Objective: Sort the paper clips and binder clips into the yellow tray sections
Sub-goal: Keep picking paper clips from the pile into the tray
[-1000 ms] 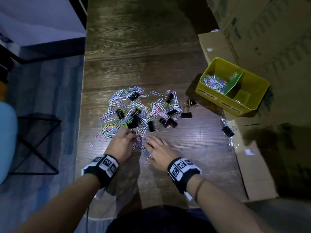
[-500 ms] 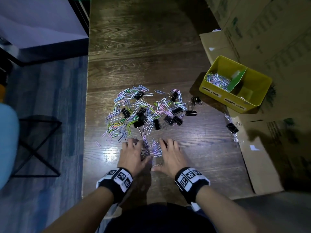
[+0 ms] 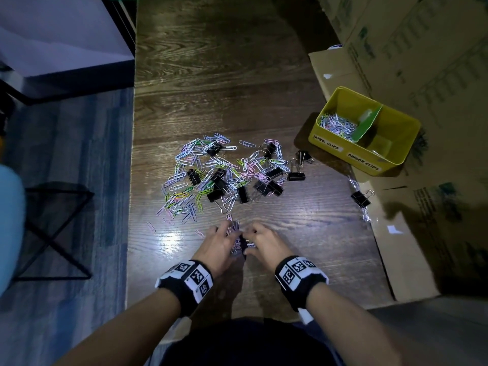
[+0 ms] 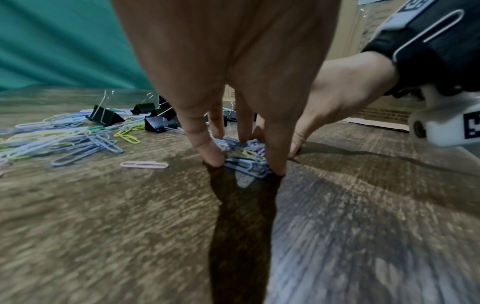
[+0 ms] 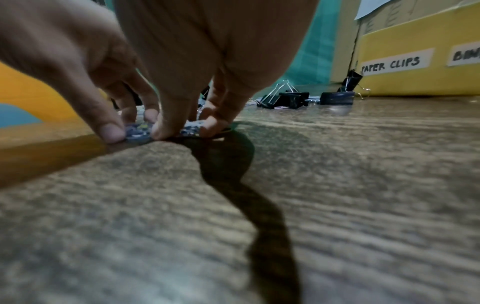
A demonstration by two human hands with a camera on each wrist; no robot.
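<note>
Wooden table (image 3: 224, 75) (cardboard (image 3: 412, 48) alongside): both hands pinch one paper-clip bunch (image 4: 244, 158).

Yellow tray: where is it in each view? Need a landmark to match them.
Head: yellow tray, right of the pile, on cardboard.
Left wrist: not in view.
Right wrist: upper right, front wall only.
Shared landmark: the PAPER CLIPS label on its front.
</note>
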